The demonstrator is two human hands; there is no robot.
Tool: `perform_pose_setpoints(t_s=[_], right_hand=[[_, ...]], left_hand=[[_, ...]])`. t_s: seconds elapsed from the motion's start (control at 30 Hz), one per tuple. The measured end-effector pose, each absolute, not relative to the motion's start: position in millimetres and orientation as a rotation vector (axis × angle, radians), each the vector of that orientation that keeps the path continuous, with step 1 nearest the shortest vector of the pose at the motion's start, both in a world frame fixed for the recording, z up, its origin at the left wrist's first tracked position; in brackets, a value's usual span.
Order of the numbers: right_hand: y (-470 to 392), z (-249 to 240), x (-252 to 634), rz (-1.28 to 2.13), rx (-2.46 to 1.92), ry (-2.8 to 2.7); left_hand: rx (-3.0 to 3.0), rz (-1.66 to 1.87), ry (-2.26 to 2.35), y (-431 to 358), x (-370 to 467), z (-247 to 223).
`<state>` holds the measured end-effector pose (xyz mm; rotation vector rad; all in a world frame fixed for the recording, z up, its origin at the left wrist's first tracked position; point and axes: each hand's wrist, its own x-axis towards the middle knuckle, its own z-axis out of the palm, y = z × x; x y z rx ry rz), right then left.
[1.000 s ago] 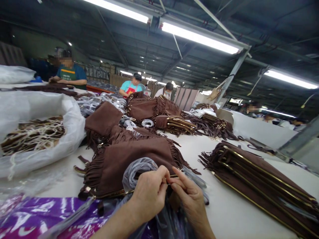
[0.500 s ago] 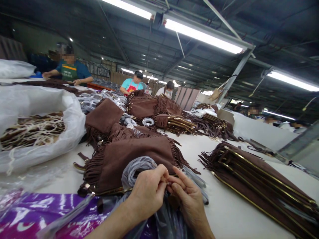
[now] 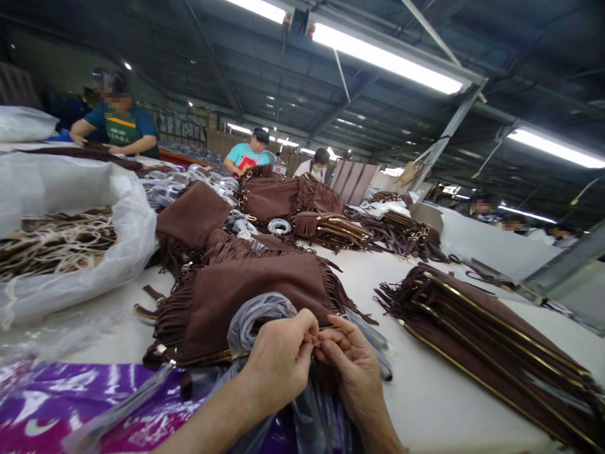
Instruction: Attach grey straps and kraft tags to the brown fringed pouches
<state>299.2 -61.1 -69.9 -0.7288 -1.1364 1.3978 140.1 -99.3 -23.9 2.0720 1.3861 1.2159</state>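
A strip of white tabletop (image 3: pixel 425 391) runs to the right of the hands, between them and a stack of brown fringed bags with gold-coloured zip edges (image 3: pixel 477 334). The near gold edge of that stack slants down toward the lower right, well apart from the fingers. To the left of the hands, a shiny purple and magenta printed plastic sheet (image 3: pixel 94 403) covers the near part of the table, and farther left the crumpled rim of a white plastic sack (image 3: pixel 137 208) stands around pale strings. Straight beyond the grip, a brown suede-like bag with fringed sides (image 3: pixel 265 284) lies flat, its gold-coloured zip edge toward the hands; more brown bags are heaped behind it.

The left hand (image 3: pixel 281 353) is closed, thumb and forefinger pinched together at its right side. The right hand (image 3: pixel 354 362) meets it there, thumb and forefinger also drawn together, the other fingers loosely bent. The fingertips of the two hands are touching or nearly so; whatever they pinch is too small to make out. A coil wrapped in translucent grey plastic (image 3: pixel 243 318) sits just beyond the left hand, partly hidden by it, on the near side of the flat bag. Loose grey plastic wrap (image 3: pixel 309 410) hangs beneath and between the hands.
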Motion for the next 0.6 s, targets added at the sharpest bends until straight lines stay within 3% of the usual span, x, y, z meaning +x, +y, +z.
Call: perform_pose_setpoints(t_s=[0.6], right_hand=[[-66.0, -68.4, 292.2, 1.462, -0.671, -1.016]], left_hand=[[2.045, 1.204, 1.401, -99.0, 142.8, -24.4]])
